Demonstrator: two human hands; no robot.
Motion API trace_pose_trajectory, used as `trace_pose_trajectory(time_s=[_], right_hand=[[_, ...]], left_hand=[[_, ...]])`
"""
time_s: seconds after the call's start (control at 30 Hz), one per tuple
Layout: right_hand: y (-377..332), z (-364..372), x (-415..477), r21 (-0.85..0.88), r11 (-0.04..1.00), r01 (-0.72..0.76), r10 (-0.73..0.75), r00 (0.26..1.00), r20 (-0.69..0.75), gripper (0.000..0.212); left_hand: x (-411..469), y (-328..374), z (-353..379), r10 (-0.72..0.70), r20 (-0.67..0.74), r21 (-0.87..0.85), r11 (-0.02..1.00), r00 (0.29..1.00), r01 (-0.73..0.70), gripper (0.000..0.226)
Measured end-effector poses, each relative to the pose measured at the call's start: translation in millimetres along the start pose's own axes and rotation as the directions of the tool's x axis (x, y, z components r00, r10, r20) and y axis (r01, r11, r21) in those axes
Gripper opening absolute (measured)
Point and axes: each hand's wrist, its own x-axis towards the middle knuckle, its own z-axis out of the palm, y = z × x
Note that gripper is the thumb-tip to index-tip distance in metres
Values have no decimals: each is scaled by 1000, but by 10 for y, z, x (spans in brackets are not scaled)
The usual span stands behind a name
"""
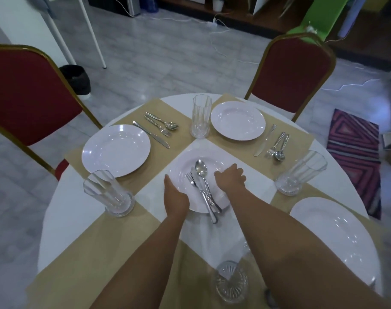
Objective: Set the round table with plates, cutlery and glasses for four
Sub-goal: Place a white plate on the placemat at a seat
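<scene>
A white plate (185,172) lies at the middle of the round table (56,219), carrying a spoon, fork and knife (203,188). My left hand (175,197) grips its left rim, thumb on top. My right hand (231,178) curls over its right rim. Three more plates lie on tan placemats: a left plate (116,150), a far plate (238,120) and a right plate (332,230). Cutlery sets lie beside the left plate (156,128) and the far plate (272,143). Tall glasses stand at the far side (201,117), left (108,192), right (300,172) and near edge (232,279).
Red chairs with gold frames stand at the left (27,97) and at the far right (292,74) of the table. A dark bin (76,79) and white table legs are on the grey floor behind. A striped rug (355,152) lies to the right.
</scene>
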Motion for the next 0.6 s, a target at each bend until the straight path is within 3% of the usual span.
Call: trace_pose_trajectory(time_s=[0.1,0.3,0.6], right_hand=[[19,89,-119,43,998,-52,53,998,-24,64],[81,114,-354,100,994,-52,63,992,-106,71],[146,-3,-783,50,998,-49,54,994,-98,51]], left_hand=[[19,-11,-107,-67,8,-33,997,998,67,73],[160,-54,-337,-29,78,31,999,997,26,56],[36,-51,-656,-24,102,-2,1000,995,24,53]])
